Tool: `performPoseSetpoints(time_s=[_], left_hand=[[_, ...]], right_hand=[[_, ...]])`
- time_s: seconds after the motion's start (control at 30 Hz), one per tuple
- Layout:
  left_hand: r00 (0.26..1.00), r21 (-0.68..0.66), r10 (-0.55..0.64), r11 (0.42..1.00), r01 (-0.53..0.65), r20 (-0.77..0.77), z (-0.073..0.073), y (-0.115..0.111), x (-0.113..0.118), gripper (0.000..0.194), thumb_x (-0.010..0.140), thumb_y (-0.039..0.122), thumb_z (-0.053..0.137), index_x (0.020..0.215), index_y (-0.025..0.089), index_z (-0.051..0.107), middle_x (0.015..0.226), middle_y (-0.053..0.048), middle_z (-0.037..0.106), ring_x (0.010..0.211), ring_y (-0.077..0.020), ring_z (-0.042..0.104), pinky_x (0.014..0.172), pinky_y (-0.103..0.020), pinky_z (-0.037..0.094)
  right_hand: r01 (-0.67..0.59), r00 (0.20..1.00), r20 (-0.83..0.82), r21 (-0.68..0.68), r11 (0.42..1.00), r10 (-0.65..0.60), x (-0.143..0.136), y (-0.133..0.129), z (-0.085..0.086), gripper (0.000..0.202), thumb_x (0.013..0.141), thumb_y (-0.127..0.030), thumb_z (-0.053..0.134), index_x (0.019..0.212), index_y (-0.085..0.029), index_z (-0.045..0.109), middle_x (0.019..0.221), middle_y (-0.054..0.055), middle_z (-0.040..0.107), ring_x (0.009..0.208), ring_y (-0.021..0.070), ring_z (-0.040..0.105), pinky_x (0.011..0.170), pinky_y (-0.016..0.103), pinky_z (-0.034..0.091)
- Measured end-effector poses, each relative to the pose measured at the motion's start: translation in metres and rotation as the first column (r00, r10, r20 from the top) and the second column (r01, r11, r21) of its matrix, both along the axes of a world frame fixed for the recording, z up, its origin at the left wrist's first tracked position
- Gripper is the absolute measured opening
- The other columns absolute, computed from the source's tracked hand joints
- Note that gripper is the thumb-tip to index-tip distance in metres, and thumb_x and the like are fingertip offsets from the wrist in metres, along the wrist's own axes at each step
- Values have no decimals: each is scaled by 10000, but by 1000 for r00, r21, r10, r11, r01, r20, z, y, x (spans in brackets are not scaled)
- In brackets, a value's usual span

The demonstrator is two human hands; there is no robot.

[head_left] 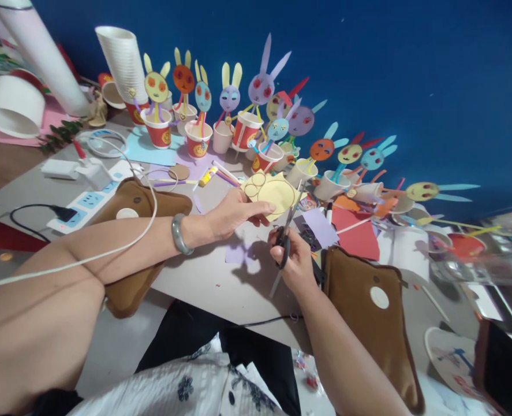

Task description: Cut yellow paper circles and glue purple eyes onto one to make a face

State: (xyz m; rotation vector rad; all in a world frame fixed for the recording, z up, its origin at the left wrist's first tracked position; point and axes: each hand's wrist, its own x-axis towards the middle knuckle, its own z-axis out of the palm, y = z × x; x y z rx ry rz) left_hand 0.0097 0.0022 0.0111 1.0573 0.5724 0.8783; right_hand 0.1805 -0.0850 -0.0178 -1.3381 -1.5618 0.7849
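Note:
Between thumb and fingers my left hand (pixel 234 215) pinches a piece of yellow paper (pixel 277 195) with circles drawn on it, some large and some small. Its edge is cut roughly. Black-handled scissors (pixel 284 245) sit in my right hand (pixel 296 260), fingers wrapped through the loops. The scissor blades point up and away from me at the right edge of the paper; whether they are parted there is hard to make out. Below both hands a purple paper scrap (pixel 239 252) lies on the table.
Paper cups with rabbit-faced figures, such as a red cup (pixel 157 134), line the back by the blue wall. A power strip (pixel 91 199) and a white cable lie left. Brown cushioned pouches (pixel 359 306) flank my arms. Red paper (pixel 359 234) lies right.

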Motion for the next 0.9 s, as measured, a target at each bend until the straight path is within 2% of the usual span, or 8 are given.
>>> performPoseSetpoints(time_s=[0.27, 0.4, 0.5, 0.6, 0.67, 0.77, 0.83, 0.9], left_hand=[[997, 45, 79, 996, -78, -18, -3, 7, -1, 211, 690, 307, 739, 793, 130, 685, 699, -12, 686, 562, -89, 600, 543, -215, 453], [992, 87, 125, 989, -122, -31, -5, 14, -3, 235, 653, 304, 749, 820, 148, 692, 721, -1, 692, 552, -82, 593, 531, -208, 442], [991, 77, 126, 989, -122, -40, -7, 15, -4, 228, 640, 312, 754, 778, 144, 683, 707, -3, 681, 560, -86, 599, 527, -209, 440], [991, 71, 127, 990, -124, -48, -6, 15, -5, 225, 629, 307, 756, 768, 147, 680, 703, -4, 679, 564, -92, 602, 524, -213, 439], [991, 77, 126, 990, -122, -47, -5, 14, -5, 220, 627, 297, 753, 774, 147, 686, 705, -4, 680, 566, -92, 599, 526, -214, 442], [990, 74, 124, 990, -119, -62, -4, 13, -5, 195, 628, 288, 752, 741, 147, 679, 675, -5, 666, 571, -97, 599, 529, -216, 451], [990, 65, 121, 991, -116, -77, -4, 12, -4, 187, 629, 283, 754, 731, 149, 673, 673, -8, 669, 575, -100, 600, 533, -220, 459], [989, 60, 120, 992, -115, -89, -5, 12, -4, 182, 632, 278, 754, 735, 152, 673, 680, -8, 677, 573, -100, 598, 536, -223, 467]], right_hand=[[105, 990, -107, 151, 983, -90, -6, 4, -4, 506, 781, -717, 668, 783, -226, 546, 760, 0, 569, 667, 153, 502, 648, 323, 447], [310, 937, -233, 208, 928, -261, 4, -9, 34, 384, 854, -598, 660, 792, -228, 575, 809, 9, 606, 677, 148, 541, 649, 317, 474], [388, 922, -81, 226, 894, -379, 29, -36, 72, 277, 804, -471, 755, 808, -222, 633, 796, 8, 647, 714, 161, 583, 685, 322, 493], [539, 804, 198, 157, 828, -561, 59, -73, 85, 234, 738, -380, 808, 817, -219, 657, 823, 35, 692, 757, 189, 617, 745, 354, 500], [569, 726, 419, 80, 818, -546, 73, -100, 75, 254, 712, -391, 798, 852, -215, 681, 852, 55, 715, 785, 217, 635, 778, 379, 495], [597, 635, 668, -104, 796, -389, 79, -140, 40, 261, 724, -455, 726, 746, -225, 604, 741, 42, 662, 681, 221, 598, 657, 362, 456], [586, 551, 776, -99, 804, -306, 79, -165, 15, 224, 703, -420, 696, 766, -234, 589, 769, 57, 656, 752, 260, 610, 656, 367, 441], [598, 451, 827, -1, 801, -335, 78, -186, -5, 243, 717, -432, 677, 814, -234, 577, 892, 103, 679, 884, 308, 616, 753, 414, 460]])
